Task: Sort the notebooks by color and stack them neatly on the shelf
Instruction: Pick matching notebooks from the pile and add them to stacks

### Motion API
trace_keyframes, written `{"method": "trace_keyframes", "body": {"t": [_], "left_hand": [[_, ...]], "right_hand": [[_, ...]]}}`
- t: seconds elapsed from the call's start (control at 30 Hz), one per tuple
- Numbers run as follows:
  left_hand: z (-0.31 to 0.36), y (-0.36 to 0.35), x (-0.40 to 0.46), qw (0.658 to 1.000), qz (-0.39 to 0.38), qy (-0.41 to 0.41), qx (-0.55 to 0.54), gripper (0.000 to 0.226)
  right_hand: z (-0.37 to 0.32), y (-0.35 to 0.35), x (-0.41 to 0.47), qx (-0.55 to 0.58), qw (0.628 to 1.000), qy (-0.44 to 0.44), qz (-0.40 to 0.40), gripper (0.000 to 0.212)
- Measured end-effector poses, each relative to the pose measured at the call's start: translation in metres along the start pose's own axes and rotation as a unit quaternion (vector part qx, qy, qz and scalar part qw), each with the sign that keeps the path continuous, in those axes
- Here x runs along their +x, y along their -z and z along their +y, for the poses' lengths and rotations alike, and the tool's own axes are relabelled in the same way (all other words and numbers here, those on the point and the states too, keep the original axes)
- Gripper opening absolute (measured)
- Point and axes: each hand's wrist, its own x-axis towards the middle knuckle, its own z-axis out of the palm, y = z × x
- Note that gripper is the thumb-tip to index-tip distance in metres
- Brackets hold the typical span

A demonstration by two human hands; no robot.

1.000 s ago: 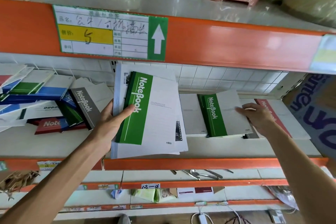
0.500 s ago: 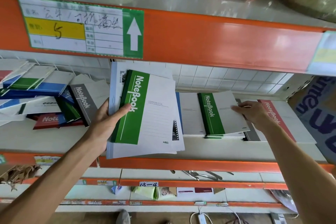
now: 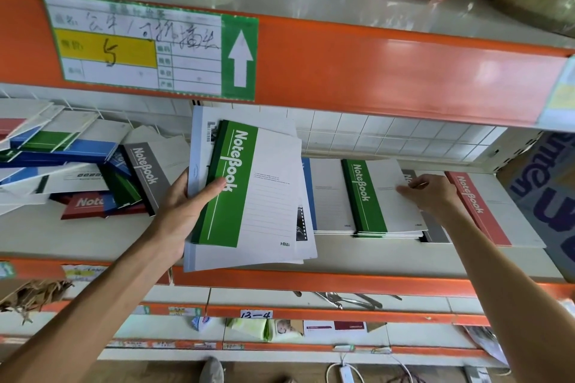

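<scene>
Notebooks everywhere on the middle shelf (image 3: 77, 242), between orange rails. Left hand (image 3: 183, 208) gripping a fanned bundle of notebooks (image 3: 249, 190), thumb pressed across the green spine band of the top one, fingers hidden behind; bundle tilted upright, its lower edge hanging in front of the shelf's orange front rail (image 3: 311, 281). Right hand (image 3: 432, 194) resting on the green stack (image 3: 379, 199) lying flat on the shelf, fingers curled at the right edge of the top cover; whether pinching the cover or only pressing on it, cannot tell. Blue-spined stack (image 3: 326, 196) just left of the green one, touching it, partly hidden behind the held bundle. Grey-spined notebook (image 3: 435, 227) peeking from under the green stack and the right hand. Red-spined notebook (image 3: 485, 211) just right of that, angled. Jumbled heap (image 3: 87, 171) of blue, green, grey and red notebooks at far left, overlapping and tilted. Price label (image 3: 146, 43) with a white arrow on the upper rail.
</scene>
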Motion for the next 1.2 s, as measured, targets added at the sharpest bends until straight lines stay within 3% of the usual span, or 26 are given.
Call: {"method": "trace_keyframes", "body": {"t": [0.17,0.23,0.3,0.33,0.43,0.5,0.67,0.77,0.9,1.03,1.2], "left_hand": [[-0.007,0.003,0.003,1.000,-0.018,-0.009,-0.010,0.031],[-0.008,0.003,0.004,1.000,-0.021,-0.003,-0.014,0.042],[-0.012,0.005,0.009,1.000,-0.024,0.000,-0.014,0.076],[-0.012,0.004,0.009,1.000,-0.024,0.004,-0.010,0.079],[-0.015,0.002,0.009,0.999,-0.040,-0.010,-0.002,0.030],[-0.014,0.000,0.007,0.999,-0.043,-0.013,0.003,0.025],[-0.012,0.014,0.008,1.000,-0.022,-0.010,-0.016,0.034],[-0.013,0.020,0.004,0.999,-0.027,-0.016,-0.006,0.030],[-0.016,0.029,0.002,1.000,-0.013,0.002,-0.009,0.037],[-0.016,0.038,0.004,1.000,-0.007,0.015,0.004,0.045],[-0.018,0.049,0.007,1.000,-0.008,0.001,0.017,0.071]], "right_hand": [[-0.010,0.001,-0.017,-0.065,0.997,0.025,0.044,0.020],[-0.028,0.000,-0.034,-0.052,0.995,0.071,0.050,0.016],[-0.051,-0.008,-0.060,0.020,0.992,0.123,-0.006,0.014],[-0.065,-0.015,-0.075,0.082,0.987,0.129,-0.053,0.013],[-0.108,-0.035,-0.134,0.303,0.928,0.087,-0.197,0.022],[-0.132,-0.044,-0.162,0.354,0.904,0.074,-0.228,0.033],[-0.157,-0.061,-0.188,0.346,0.915,0.077,-0.192,0.021],[-0.165,-0.072,-0.192,0.317,0.933,0.070,-0.156,0.034],[-0.171,-0.082,-0.190,0.371,0.911,0.010,-0.180,0.044],[-0.168,-0.092,-0.188,0.391,0.894,-0.004,-0.219,0.029],[-0.168,-0.091,-0.185,0.439,0.864,-0.020,-0.246,0.016]]}}
